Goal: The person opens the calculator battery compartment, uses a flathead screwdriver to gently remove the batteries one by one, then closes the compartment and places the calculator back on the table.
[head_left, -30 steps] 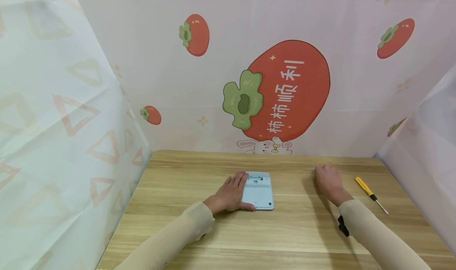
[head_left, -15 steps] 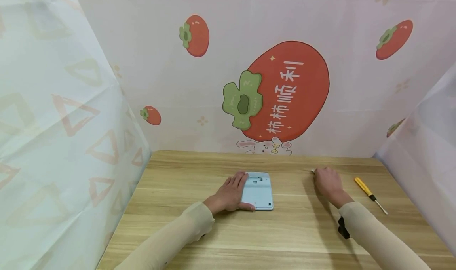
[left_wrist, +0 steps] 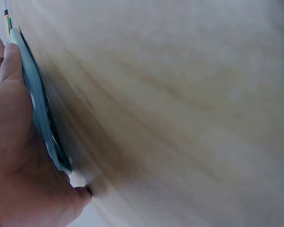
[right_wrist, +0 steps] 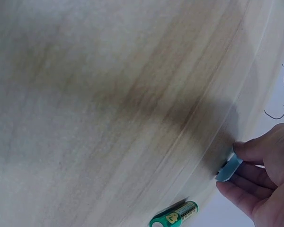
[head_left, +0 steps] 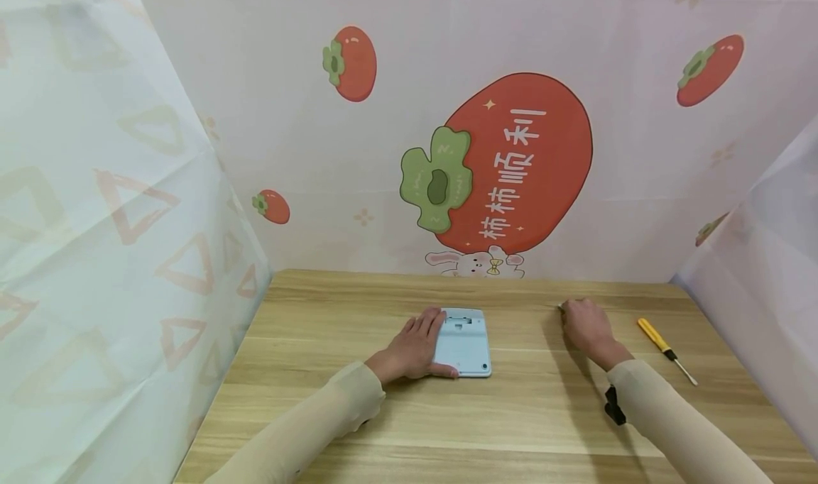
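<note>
A light blue calculator [head_left: 464,353] lies back side up on the wooden table, its battery compartment uncovered near the far edge. My left hand [head_left: 412,345] holds it by the left side, thumb at the near edge and fingers toward the far edge. The left wrist view shows that hand [left_wrist: 33,156] along the calculator's blue edge [left_wrist: 35,90]. To the right, my right hand [head_left: 589,330] pinches a small light blue battery cover [right_wrist: 229,168] between thumb and fingers, close to the tabletop. Beside those fingers lies a green battery [right_wrist: 175,215], hidden by the hand in the head view.
A screwdriver [head_left: 664,348] with a yellow handle lies right of my right hand, its tip toward the near right. The wooden table [head_left: 486,427] is bounded by a printed back sheet [head_left: 307,143] and white side sheets.
Almost nothing differs. My right hand and the battery cover shift only very slightly, while the left hand and calculator stay in place.
</note>
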A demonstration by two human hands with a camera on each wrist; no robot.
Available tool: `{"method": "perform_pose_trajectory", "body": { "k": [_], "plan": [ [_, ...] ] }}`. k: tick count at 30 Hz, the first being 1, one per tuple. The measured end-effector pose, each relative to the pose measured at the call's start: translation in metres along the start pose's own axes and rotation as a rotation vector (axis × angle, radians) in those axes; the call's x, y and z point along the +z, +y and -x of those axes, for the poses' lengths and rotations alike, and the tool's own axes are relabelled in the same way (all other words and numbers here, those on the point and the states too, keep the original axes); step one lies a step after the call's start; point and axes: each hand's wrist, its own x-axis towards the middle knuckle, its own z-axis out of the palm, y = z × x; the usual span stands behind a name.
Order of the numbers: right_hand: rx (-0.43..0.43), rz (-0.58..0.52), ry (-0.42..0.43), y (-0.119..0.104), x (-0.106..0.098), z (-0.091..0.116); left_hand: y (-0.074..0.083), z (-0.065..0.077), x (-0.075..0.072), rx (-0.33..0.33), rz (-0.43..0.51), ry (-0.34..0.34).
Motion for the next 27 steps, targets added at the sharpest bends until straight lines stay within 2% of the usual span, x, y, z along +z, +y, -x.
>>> {"method": "perform_pose_trajectory", "body": {
  "k": [12,20,27],
  "plan": [
    [-0.015,0.007,0.000,0.001,0.000,-0.003,-0.005,-0.006,0.008,-0.014,0.024,-0.020],
    [-0.014,-0.012,0.020,0.004,0.000,-0.002,0.004,0.003,-0.010,-0.025,0.041,-0.033],
    [-0.020,-0.029,0.033,0.005,0.002,0.001,0.000,0.000,0.001,-0.007,0.044,0.004]
  ]
}}
